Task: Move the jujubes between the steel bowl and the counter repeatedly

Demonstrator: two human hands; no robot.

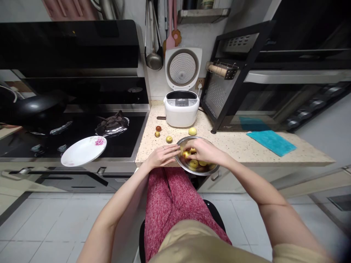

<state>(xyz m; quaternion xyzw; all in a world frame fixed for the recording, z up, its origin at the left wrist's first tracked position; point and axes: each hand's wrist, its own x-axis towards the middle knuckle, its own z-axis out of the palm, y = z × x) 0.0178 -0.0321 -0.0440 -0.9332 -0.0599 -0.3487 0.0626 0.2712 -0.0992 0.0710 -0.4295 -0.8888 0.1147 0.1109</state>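
Observation:
A steel bowl (197,173) holding several yellow-green jujubes (193,163) sits at the counter's front edge. My right hand (204,149) reaches into it, fingers curled around a yellow and reddish jujube (186,154). At the bowl's left rim is my left hand (162,156), its fingers stretched out with nothing visible in them. Left of the bowl on the counter lie a yellow-green jujube (169,139), a smaller yellow-brown one (157,134) and a dark red one (158,128). A pale yellow jujube (192,131) rests just behind the bowl.
Behind the bowl stands a white rice cooker (182,113) with its lid raised. A floral plate (83,151) overhangs the front of the black gas hob (126,142) at left. To the right are a blue cloth (271,141) and a black rack with an oven (268,104).

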